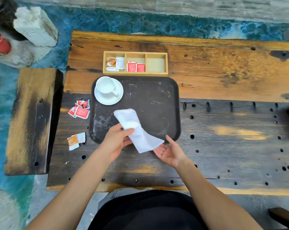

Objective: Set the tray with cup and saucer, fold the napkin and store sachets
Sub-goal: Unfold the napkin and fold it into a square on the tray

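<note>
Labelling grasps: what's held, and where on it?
Left hand pinches the white napkin mid-length along its left edge; right hand, open, is under its near corner.

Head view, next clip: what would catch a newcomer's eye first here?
Most striking is the white napkin, pinched in the left hand above the near edge of the dark tray, with the right hand open beneath its lower corner. Next, the white cup on its saucer in the tray's far left corner. Red sachets lie loose on the table left of the tray.
</note>
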A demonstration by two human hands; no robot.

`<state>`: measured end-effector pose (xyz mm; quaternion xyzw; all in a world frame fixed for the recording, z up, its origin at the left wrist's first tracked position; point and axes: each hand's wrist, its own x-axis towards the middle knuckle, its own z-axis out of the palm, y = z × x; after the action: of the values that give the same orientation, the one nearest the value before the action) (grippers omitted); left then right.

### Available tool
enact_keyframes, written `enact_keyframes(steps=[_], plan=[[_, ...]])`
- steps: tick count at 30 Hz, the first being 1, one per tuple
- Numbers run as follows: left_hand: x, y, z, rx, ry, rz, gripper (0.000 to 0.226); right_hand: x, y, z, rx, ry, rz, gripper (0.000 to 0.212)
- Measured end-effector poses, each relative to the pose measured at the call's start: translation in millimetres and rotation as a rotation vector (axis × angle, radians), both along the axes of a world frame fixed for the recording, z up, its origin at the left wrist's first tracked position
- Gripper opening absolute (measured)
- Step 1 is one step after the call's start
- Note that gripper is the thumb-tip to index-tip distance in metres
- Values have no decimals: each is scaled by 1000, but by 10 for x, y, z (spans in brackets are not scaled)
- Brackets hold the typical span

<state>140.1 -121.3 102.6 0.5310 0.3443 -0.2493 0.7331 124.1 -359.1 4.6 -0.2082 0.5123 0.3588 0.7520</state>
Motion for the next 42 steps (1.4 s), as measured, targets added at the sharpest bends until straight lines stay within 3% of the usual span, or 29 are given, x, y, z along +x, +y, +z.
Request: enact_keyframes(steps=[4, 7, 12, 18, 21, 27, 29, 31, 34, 38, 42], plan=[[142, 75, 375, -73, -46, -164, 34, 124, 139, 101, 114, -91, 196, 60], [240, 128, 621, -165, -55, -242, 43, 260, 205, 192, 201, -268, 361, 63], [404, 251, 710, -99, -61, -238, 42, 553, 112, 398, 185, -357, 360, 67], [562, 420, 425, 156, -67, -151, 37, 773, -216, 590, -73, -599, 563, 40], [574, 400, 267, 234, -81, -93, 36, 825, -269, 674, -317, -677, 548, 24], [545, 345, 130, 250, -132, 8, 26, 842, -325, 843, -464, -781, 452, 12], [534, 326, 119, 274, -167, 53, 33, 830, -333, 859, -502, -829, 416, 6], [517, 318, 126, 306, -212, 58, 50, 814, -322, 875, -552, -877, 389, 16], [498, 295, 152, 401, -276, -38, 69, 815, -298, 902, -613, -915, 358, 38], [464, 239, 163, 670, -347, -211, 56, 834, -295, 937, -663, -986, 465, 68], [398, 231, 126, 1018, -452, -380, 31, 860, -268, 998, -963, -1005, 778, 51]])
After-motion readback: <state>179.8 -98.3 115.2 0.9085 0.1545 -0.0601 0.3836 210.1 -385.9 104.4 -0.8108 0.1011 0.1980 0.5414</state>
